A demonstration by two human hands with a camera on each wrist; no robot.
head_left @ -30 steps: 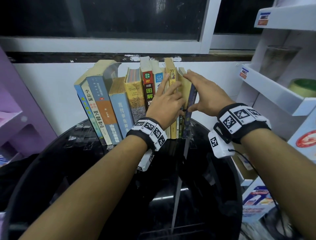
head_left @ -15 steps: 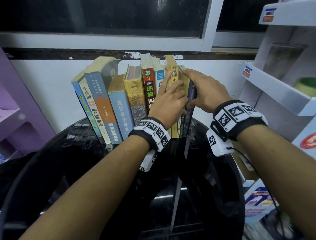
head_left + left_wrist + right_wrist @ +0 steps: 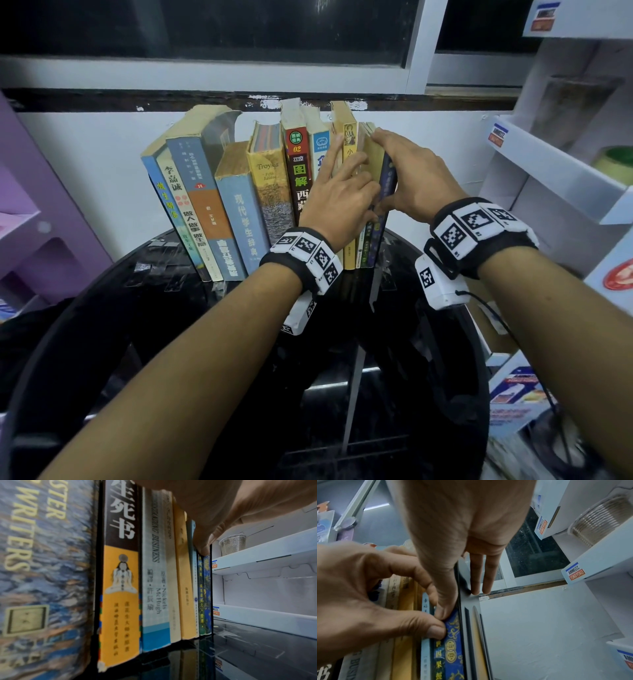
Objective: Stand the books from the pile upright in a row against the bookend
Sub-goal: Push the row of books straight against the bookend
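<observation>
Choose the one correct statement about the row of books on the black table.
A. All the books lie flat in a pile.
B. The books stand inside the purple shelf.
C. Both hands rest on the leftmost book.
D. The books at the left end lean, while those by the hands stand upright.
D: the left-end books tilt, while the ones between the left hand and the right hand stand straight.

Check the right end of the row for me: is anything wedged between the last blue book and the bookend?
Nothing visible. In the right wrist view the blue book stands directly beside the dark bookend, with no object between them. The right hand lies along the bookend side, its thumb on the spine; the left hand is on the spines.
</observation>
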